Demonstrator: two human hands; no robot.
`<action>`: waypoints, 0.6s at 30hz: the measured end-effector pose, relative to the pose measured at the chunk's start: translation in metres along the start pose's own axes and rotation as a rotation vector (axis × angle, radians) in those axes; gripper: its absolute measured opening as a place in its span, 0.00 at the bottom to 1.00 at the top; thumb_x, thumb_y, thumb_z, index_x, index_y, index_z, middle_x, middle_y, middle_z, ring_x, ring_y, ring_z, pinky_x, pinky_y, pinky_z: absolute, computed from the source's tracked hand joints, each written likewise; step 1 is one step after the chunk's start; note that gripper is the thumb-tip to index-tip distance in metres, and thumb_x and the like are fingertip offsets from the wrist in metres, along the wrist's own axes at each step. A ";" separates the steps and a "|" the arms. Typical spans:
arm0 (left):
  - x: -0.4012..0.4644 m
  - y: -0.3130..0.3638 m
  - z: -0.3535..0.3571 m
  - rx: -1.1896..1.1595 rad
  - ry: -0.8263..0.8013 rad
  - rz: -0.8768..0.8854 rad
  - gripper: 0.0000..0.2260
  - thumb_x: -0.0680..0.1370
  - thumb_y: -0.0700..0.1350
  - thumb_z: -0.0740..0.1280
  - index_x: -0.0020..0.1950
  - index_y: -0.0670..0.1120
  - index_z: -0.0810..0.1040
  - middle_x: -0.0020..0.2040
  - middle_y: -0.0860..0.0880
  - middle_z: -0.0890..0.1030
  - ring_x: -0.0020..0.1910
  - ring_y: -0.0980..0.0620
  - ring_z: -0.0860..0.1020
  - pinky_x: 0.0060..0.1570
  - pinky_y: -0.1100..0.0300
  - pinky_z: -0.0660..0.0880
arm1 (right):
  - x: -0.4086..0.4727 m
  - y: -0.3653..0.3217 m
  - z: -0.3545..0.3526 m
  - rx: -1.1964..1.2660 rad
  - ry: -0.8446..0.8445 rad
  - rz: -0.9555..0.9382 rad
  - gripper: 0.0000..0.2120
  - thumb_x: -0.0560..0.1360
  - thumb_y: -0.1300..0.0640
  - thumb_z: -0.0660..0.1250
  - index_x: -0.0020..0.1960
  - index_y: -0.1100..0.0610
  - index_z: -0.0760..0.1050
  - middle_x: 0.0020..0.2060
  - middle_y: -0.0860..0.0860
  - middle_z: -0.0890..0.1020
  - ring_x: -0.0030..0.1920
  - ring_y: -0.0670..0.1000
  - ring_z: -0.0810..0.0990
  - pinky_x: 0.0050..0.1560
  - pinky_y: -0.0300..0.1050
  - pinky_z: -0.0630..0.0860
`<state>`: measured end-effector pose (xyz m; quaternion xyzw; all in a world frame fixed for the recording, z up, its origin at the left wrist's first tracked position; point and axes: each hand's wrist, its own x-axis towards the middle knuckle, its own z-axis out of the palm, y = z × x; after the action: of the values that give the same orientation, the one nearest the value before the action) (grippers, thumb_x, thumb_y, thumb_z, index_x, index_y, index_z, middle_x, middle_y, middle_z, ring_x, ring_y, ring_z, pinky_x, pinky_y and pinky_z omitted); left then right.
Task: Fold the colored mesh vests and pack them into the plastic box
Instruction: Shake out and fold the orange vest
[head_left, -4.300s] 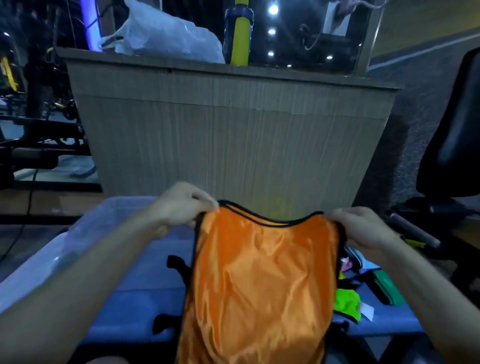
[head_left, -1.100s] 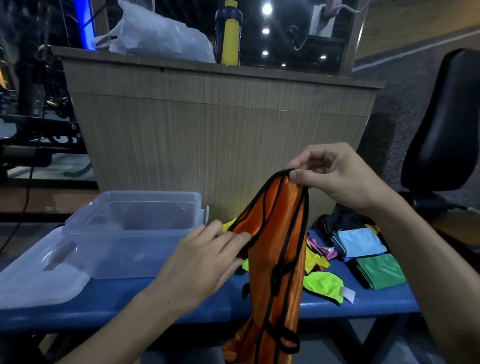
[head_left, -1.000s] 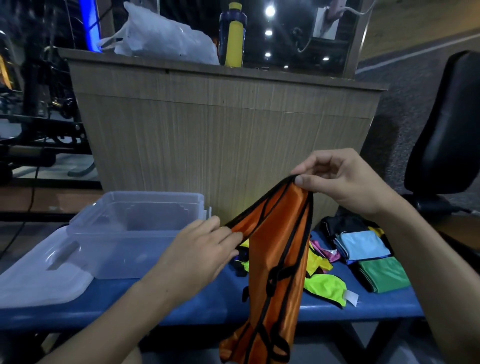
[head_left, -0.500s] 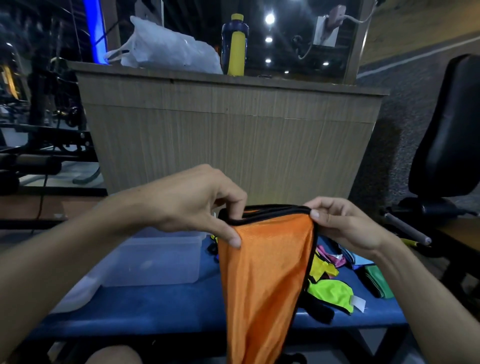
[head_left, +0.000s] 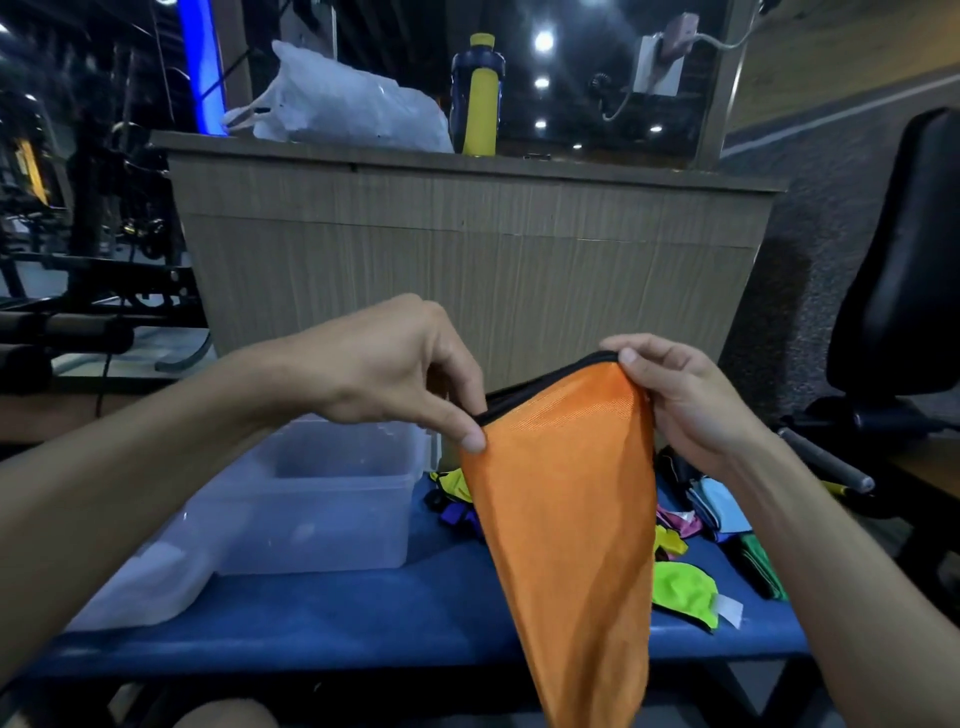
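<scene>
Mid-fold, by the look of it, on one orange mesh vest with black edging (head_left: 566, 519), held in the air above the front edge of the blue padded bench (head_left: 363, 618) and hanging in a narrowed, doubled panel to below that edge; top hem stretched between two hands, right end higher than left. Left hand (head_left: 395, 369) pinching the left top corner, thumb tip pressed on the cloth against curled fingers behind; right hand (head_left: 680, 400) pinching the right top corner, thumb on the black trim, other fingers curled behind the fabric.

Clear plastic box (head_left: 332, 499) standing open on the bench, just left of the vest, nothing visible inside; its clear lid (head_left: 150, 577) lying on the bench further left, against the box. Loose pile of coloured vests (head_left: 691, 551), lime, yellow, pink, pale blue and green, on the bench right of and behind the hanging vest, none yet folded as far as can be told.

Next move, probably: bringing the hanging bottom up to the top hem to halve the length, corners kept matched so the slippery mesh stays square; then lowering the bundle leftward into the box.
</scene>
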<state>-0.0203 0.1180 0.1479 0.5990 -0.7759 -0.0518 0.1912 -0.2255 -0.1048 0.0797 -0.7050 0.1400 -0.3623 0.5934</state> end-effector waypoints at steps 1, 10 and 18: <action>0.000 0.001 0.000 -0.026 -0.013 -0.007 0.06 0.70 0.53 0.79 0.43 0.53 0.88 0.35 0.56 0.84 0.34 0.55 0.80 0.34 0.63 0.73 | 0.001 0.001 0.001 -0.029 -0.008 0.001 0.11 0.76 0.54 0.67 0.56 0.55 0.82 0.40 0.48 0.82 0.42 0.46 0.79 0.48 0.43 0.74; 0.000 -0.026 0.011 0.124 0.139 -0.054 0.05 0.72 0.53 0.78 0.42 0.54 0.85 0.33 0.64 0.79 0.33 0.58 0.77 0.33 0.68 0.68 | 0.007 0.002 -0.003 -0.058 0.020 -0.038 0.09 0.80 0.57 0.66 0.57 0.54 0.82 0.44 0.48 0.83 0.44 0.45 0.78 0.47 0.41 0.74; 0.019 -0.016 -0.015 -0.063 0.234 0.008 0.09 0.80 0.50 0.67 0.55 0.50 0.85 0.47 0.62 0.83 0.50 0.59 0.82 0.49 0.68 0.75 | 0.005 0.042 0.012 0.277 0.025 0.132 0.12 0.82 0.61 0.63 0.62 0.62 0.80 0.48 0.54 0.86 0.46 0.49 0.83 0.49 0.42 0.81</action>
<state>-0.0044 0.0981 0.1612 0.5915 -0.7487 -0.0050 0.2992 -0.2042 -0.1095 0.0412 -0.6009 0.1420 -0.3470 0.7059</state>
